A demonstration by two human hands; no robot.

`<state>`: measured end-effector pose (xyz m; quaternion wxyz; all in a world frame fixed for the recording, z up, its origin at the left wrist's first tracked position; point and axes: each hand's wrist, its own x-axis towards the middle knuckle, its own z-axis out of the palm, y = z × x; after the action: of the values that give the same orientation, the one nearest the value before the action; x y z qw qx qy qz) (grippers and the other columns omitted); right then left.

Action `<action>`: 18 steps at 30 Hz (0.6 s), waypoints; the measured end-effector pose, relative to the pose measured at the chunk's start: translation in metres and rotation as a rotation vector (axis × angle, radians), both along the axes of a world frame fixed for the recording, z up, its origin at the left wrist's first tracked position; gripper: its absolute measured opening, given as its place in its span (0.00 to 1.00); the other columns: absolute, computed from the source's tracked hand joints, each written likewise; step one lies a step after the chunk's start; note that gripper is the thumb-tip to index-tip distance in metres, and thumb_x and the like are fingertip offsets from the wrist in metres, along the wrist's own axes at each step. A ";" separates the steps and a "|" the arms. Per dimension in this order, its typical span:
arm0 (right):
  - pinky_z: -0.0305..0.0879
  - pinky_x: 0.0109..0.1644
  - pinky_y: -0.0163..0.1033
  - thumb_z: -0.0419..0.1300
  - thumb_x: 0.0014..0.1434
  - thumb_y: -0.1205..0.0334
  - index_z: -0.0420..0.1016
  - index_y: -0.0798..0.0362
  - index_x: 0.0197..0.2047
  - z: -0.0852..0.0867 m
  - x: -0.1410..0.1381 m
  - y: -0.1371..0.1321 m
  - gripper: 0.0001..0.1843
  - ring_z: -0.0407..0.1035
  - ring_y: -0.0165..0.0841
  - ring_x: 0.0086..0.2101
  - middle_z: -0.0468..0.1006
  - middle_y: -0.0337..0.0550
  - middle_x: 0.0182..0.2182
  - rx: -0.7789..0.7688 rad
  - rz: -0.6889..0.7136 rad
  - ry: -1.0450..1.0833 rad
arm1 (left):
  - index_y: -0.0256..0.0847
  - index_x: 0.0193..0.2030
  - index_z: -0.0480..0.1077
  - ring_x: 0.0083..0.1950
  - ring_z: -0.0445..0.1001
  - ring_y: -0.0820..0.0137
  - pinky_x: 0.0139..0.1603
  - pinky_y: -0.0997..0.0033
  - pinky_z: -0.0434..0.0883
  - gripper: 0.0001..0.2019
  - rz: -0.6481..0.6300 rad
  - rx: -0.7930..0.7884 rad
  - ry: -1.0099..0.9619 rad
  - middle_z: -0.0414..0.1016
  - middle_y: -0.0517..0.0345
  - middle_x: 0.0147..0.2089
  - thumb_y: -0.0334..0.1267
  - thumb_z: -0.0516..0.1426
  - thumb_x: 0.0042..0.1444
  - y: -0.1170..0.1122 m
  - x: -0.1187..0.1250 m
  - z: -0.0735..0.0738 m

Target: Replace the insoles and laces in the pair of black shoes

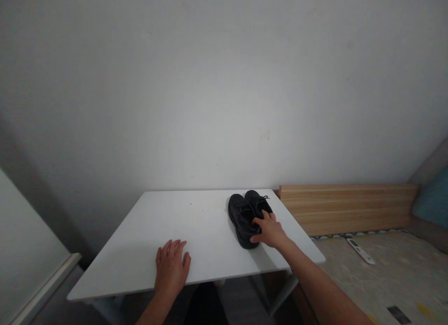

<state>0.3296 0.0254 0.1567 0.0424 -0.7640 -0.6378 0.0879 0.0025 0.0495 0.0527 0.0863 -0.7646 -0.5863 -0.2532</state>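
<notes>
Two black lace-up shoes stand side by side on the white table (140, 241), toes toward the wall. My right hand (269, 229) is at the heel of the nearer, left-hand shoe (241, 217), its thumb by the outer heel and its fingers at the opening, closed around the back edge. Part of the heel is covered by the fingers. The other shoe (255, 201) sits just beyond, partly hidden by the hand and the first shoe. My left hand (171, 266) rests palm down at the table's front edge, fingers spread, holding nothing.
A grey-white wall (210, 91) rises behind the table. To the right are a wooden board (346, 206) and a patterned bed surface (350, 283) with a white remote-like device (360, 251) on it. A white panel (28, 241) stands at the left.
</notes>
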 end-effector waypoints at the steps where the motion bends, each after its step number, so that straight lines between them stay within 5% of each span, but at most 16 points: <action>1: 0.53 0.49 0.51 0.68 0.35 0.48 0.72 0.44 0.45 0.003 0.003 0.004 0.31 0.53 0.52 0.51 0.60 0.52 0.51 -0.022 0.029 0.016 | 0.38 0.48 0.70 0.57 0.60 0.56 0.60 0.49 0.52 0.17 -0.004 -0.001 0.001 0.70 0.48 0.51 0.38 0.48 0.55 0.000 0.000 0.001; 6: 0.55 0.48 0.42 0.71 0.31 0.49 0.74 0.44 0.45 0.004 0.015 0.012 0.34 0.60 0.42 0.44 0.64 0.46 0.41 0.005 0.132 0.070 | 0.40 0.46 0.72 0.56 0.61 0.56 0.59 0.50 0.53 0.15 -0.006 -0.013 -0.005 0.71 0.50 0.50 0.37 0.49 0.55 -0.001 0.000 0.005; 12: 0.55 0.47 0.40 0.66 0.43 0.50 0.70 0.45 0.51 -0.013 0.032 -0.006 0.30 0.61 0.40 0.44 0.65 0.45 0.38 0.139 0.075 0.081 | 0.41 0.45 0.72 0.55 0.61 0.57 0.58 0.52 0.53 0.15 -0.021 -0.014 -0.012 0.72 0.51 0.49 0.38 0.50 0.55 -0.003 0.001 0.008; 18: 0.54 0.48 0.40 0.64 0.47 0.52 0.68 0.43 0.53 -0.001 0.026 -0.010 0.28 0.61 0.40 0.44 0.66 0.47 0.41 0.022 0.055 0.049 | 0.41 0.44 0.73 0.55 0.61 0.57 0.58 0.52 0.52 0.15 -0.028 -0.036 -0.008 0.72 0.52 0.48 0.38 0.49 0.55 -0.003 0.002 0.008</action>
<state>0.3555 0.0158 0.1554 0.0642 -0.7434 -0.6581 0.1008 0.0040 0.0464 0.0608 0.0668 -0.7732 -0.5803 -0.2469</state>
